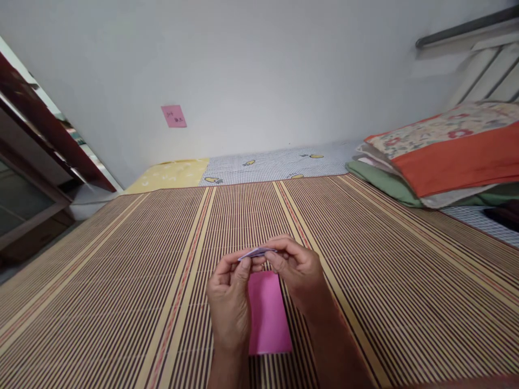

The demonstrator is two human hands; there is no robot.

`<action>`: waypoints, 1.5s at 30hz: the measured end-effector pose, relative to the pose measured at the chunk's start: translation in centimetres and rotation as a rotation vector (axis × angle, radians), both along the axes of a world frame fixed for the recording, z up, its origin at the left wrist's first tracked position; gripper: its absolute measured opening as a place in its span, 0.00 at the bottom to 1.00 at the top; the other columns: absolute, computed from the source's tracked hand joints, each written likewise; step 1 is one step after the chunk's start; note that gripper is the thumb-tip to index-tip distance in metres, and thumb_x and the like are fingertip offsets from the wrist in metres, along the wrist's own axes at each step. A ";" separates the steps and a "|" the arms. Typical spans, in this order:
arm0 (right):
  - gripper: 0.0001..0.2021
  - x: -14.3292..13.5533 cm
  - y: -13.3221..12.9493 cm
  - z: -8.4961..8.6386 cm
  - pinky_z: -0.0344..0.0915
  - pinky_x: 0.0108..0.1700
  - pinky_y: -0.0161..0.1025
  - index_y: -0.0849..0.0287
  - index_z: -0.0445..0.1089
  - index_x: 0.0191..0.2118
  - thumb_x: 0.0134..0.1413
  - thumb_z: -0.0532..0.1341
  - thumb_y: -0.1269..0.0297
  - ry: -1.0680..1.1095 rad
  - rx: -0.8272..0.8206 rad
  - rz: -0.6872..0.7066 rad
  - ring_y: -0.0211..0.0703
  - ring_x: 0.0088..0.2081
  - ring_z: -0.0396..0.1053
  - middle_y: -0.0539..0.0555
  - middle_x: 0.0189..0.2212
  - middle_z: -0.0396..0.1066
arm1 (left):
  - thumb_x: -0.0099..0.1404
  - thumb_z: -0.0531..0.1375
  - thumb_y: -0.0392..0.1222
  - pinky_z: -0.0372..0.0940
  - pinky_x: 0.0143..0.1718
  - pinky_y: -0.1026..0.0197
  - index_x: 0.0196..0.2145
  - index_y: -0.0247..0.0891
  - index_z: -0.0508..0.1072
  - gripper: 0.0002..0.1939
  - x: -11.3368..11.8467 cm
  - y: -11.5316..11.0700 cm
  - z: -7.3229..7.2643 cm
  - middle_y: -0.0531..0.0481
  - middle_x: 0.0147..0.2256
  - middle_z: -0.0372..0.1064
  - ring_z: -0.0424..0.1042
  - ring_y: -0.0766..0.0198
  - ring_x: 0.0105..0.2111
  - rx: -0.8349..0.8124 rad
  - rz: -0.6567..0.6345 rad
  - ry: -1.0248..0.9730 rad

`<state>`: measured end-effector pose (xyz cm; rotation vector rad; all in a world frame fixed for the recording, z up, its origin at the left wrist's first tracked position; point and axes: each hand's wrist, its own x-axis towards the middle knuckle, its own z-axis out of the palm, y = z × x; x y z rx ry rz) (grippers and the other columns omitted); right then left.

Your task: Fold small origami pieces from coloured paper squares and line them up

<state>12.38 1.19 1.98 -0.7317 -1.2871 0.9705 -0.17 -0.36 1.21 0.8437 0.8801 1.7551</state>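
A small folded piece of purple paper (258,252) is held between my two hands, above the striped mat. My left hand (231,294) pinches its left end between thumb and fingers. At the right end, my right hand (298,270) grips it the same way, with the thumb on the near side. Below and between my wrists a pink sheet (270,319) lies flat on the mat (243,216); my left hand hides part of its left edge.
Folded bedding with an orange and floral cover (454,146) is piled at the right. A pink note (174,116) is on the wall. Yellow cloth (174,174) and checked cloth (263,165) run along the mat's far edge. A dark-framed cabinet (28,200) stands at the left.
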 end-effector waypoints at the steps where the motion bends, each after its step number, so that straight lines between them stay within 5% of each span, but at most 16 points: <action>1: 0.08 0.0 0.0 0.1 0.71 0.42 0.38 0.53 0.80 0.40 0.61 0.63 0.71 0.004 0.013 0.016 0.40 0.40 0.73 0.51 0.38 0.72 | 0.61 0.70 0.39 0.76 0.42 0.62 0.37 0.37 0.80 0.07 0.0 -0.1 0.0 0.47 0.37 0.81 0.81 0.61 0.39 0.010 -0.001 0.038; 9: 0.05 0.4 0.2 -0.2 0.74 0.49 0.42 0.52 0.81 0.37 0.56 0.68 0.70 0.143 -0.036 0.173 0.43 0.47 0.72 0.53 0.43 0.69 | 0.65 0.67 0.36 0.72 0.47 0.60 0.33 0.42 0.80 0.03 -1.2 -0.3 0.0 0.48 0.43 0.77 0.77 0.60 0.46 0.225 -0.005 0.351; 15: 0.01 0.4 0.3 -0.6 0.73 0.36 0.35 0.55 0.78 0.35 0.58 0.68 0.68 0.129 -0.139 0.167 0.36 0.33 0.73 0.52 0.38 0.75 | 0.68 0.64 0.39 0.68 0.53 0.54 0.33 0.42 0.81 0.05 -1.5 -0.7 0.9 0.45 0.59 0.69 0.70 0.53 0.57 0.212 0.135 0.658; 19: 0.02 0.3 -0.2 0.2 0.73 0.51 0.46 0.56 0.77 0.33 0.57 0.68 0.70 0.113 -0.115 0.104 0.44 0.45 0.76 0.54 0.42 0.76 | 0.68 0.64 0.41 0.68 0.54 0.54 0.35 0.43 0.82 0.05 -1.3 -0.8 1.1 0.44 0.59 0.67 0.69 0.53 0.57 0.140 0.114 0.638; 24: 0.03 0.3 -0.5 0.9 0.71 0.55 0.52 0.56 0.78 0.34 0.59 0.67 0.67 -0.046 -0.077 0.031 0.48 0.47 0.75 0.57 0.44 0.76 | 0.67 0.65 0.40 0.71 0.47 0.58 0.39 0.44 0.83 0.05 -1.2 -0.5 0.6 0.46 0.46 0.74 0.75 0.57 0.48 0.134 0.132 0.603; 31: 0.03 0.1 -0.5 0.9 0.72 0.50 0.48 0.57 0.76 0.33 0.59 0.66 0.69 -0.060 -0.079 -0.011 0.44 0.40 0.74 0.55 0.39 0.76 | 0.67 0.65 0.39 0.72 0.47 0.58 0.41 0.45 0.83 0.06 -1.0 -0.6 0.5 0.47 0.45 0.76 0.76 0.58 0.47 0.173 0.178 0.633; 36: 0.02 -0.3 -0.6 1.0 0.73 0.47 0.45 0.57 0.76 0.35 0.59 0.66 0.70 -0.056 -0.075 -0.031 0.44 0.40 0.75 0.55 0.37 0.77 | 0.69 0.63 0.38 0.70 0.54 0.54 0.52 0.47 0.79 0.15 -0.3 -0.9 0.2 0.47 0.50 0.77 0.76 0.57 0.51 0.146 0.200 0.598; 45: 0.02 0.0 -0.4 0.5 0.72 0.35 0.40 0.56 0.77 0.37 0.59 0.66 0.67 -0.076 -0.091 -0.083 0.42 0.33 0.73 0.54 0.35 0.78 | 0.69 0.62 0.38 0.70 0.55 0.51 0.46 0.50 0.83 0.12 0.1 -1.0 0.6 0.48 0.49 0.79 0.76 0.56 0.51 0.223 0.194 0.707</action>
